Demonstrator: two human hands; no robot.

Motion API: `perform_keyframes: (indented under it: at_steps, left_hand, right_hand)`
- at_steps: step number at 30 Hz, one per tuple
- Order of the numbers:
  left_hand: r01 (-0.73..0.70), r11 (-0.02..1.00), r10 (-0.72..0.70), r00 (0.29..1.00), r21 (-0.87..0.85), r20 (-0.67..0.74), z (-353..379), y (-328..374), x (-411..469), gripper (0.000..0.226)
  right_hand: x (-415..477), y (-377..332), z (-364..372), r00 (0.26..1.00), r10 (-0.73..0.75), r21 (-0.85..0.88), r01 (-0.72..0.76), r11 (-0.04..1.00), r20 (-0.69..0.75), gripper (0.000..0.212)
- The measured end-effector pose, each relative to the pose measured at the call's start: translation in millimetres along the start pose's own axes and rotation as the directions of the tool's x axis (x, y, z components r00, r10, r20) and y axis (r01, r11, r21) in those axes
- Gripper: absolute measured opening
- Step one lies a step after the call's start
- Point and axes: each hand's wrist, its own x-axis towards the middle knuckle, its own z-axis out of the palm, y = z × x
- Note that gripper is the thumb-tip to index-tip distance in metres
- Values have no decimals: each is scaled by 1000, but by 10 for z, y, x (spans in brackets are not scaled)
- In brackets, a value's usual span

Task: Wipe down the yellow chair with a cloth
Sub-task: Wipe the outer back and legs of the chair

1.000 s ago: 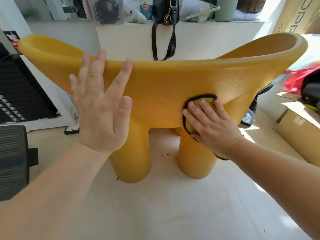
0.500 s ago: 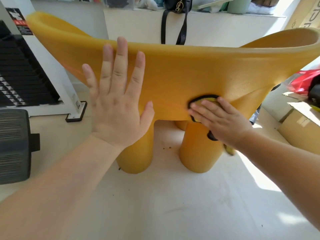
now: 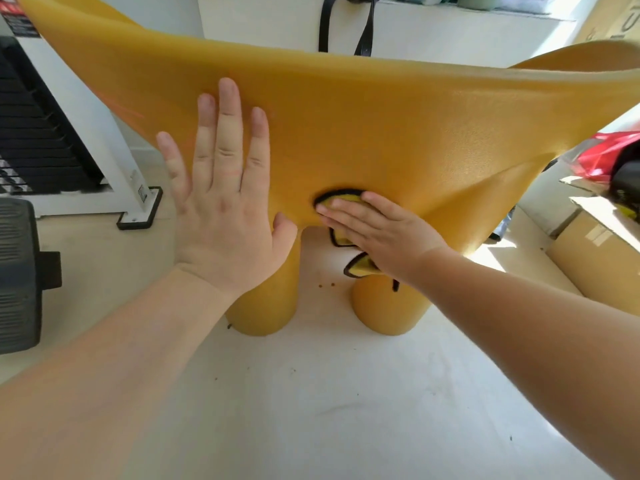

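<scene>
The left hand [image 3: 221, 188] lies flat against the outer side of the chair [image 3: 415, 133]. Its fingers are straight, slightly spread and pointing up, the thumb is off to the side near the bottom edge of the shell, and it holds nothing. The left forearm runs up to it from the lower left, nearly straight.

The right hand [image 3: 377, 230] is also flat, with straight fingers pointing left. They press a cloth [image 3: 341, 197] against the low part of the chair's side, just right of the left thumb. It pushes on the cloth rather than gripping it. The cloth is yellow with a black edge. Part of it shows past the fingertips, and the rest hangs loose under the palm. The right forearm comes in from the lower right.

The yellow chair fills the upper half of the view. Its wide, flared shell rests on stubby round legs [image 3: 266, 306], which stand on a pale floor [image 3: 311, 393].

Behind the chair, a black strap [image 3: 363, 29] hangs from a white ledge. A white frame [image 3: 104, 133] with dark slats stands at the left, with a dark grey object [image 3: 17, 271] in front of it. At the right are a red bag [image 3: 609, 154] and a cardboard box [image 3: 595, 265].
</scene>
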Motion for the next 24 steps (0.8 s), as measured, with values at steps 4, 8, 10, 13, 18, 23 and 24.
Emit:
perform_keyframes:
  at_steps: [4,8,10,13,18,23,24]
  left_hand:
    - [-32,999,32,999,-16,21,105,13,-151,101]
    - [-45,998,48,998,-51,49,226,-75,-398,97]
    - [-59,994,63,997,-93,45,296,-101,-555,86]
    - [-68,972,97,988,-223,122,370,-75,-803,66]
    - [253,827,12,884,-502,467,408,393,-893,73]
    - [663,312,-317,748,-680,584,352,1277,-552,75]
    - [694,233,-406,706,-681,581,336,1445,-530,74]
  right_hand:
    - [-515,117,160,987,120,97,-131,987,111,80]
    - [-137,-9,-18,996,74,161,-81,984,50,76]
    - [253,-58,-215,999,44,211,-43,977,0,73]
    - [581,-84,-425,999,35,252,-24,968,-39,79]
    - [193,31,-414,990,140,349,-135,927,11,79]
    - [-128,198,-481,898,438,569,-341,749,-37,66]
    - [-168,242,-471,882,469,587,-354,728,-50,63]
